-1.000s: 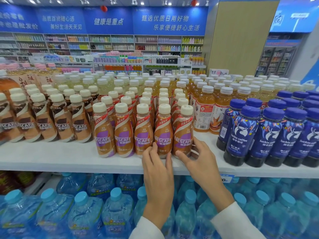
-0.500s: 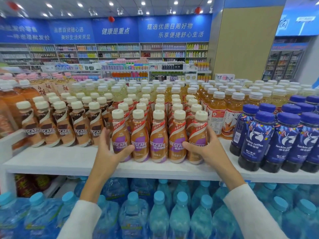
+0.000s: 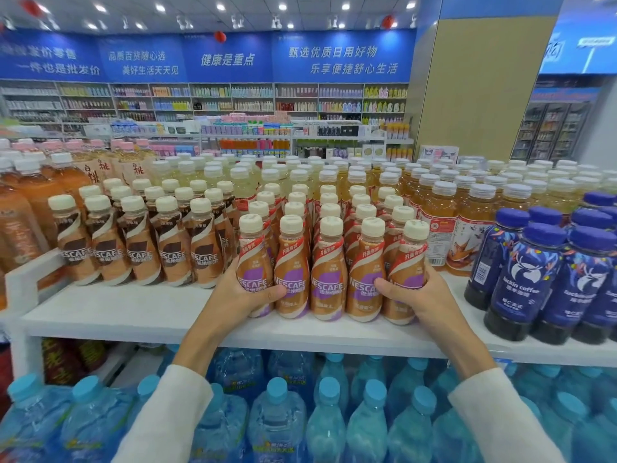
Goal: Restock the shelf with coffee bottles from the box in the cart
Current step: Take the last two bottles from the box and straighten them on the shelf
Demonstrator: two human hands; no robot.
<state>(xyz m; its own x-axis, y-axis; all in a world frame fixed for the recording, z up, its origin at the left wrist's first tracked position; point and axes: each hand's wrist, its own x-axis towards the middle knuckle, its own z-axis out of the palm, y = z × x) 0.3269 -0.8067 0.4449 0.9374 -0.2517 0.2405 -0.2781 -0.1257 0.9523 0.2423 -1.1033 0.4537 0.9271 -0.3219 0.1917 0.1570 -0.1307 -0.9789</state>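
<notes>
Our left hand (image 3: 241,295) and right hand (image 3: 412,297) clasp ends of front coffee row (image 3: 329,279); we squeeze evenly, bottles upright, square to shelf (image 3: 133,312) edge.

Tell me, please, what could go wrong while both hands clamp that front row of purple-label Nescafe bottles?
1. The left hand and right hand grip only the end bottles of the front row of purple-label bottles; the middle three might buckle out and topple.
2. The row stands near the shelf front, so one could roll off onto the water bottles below.
</notes>
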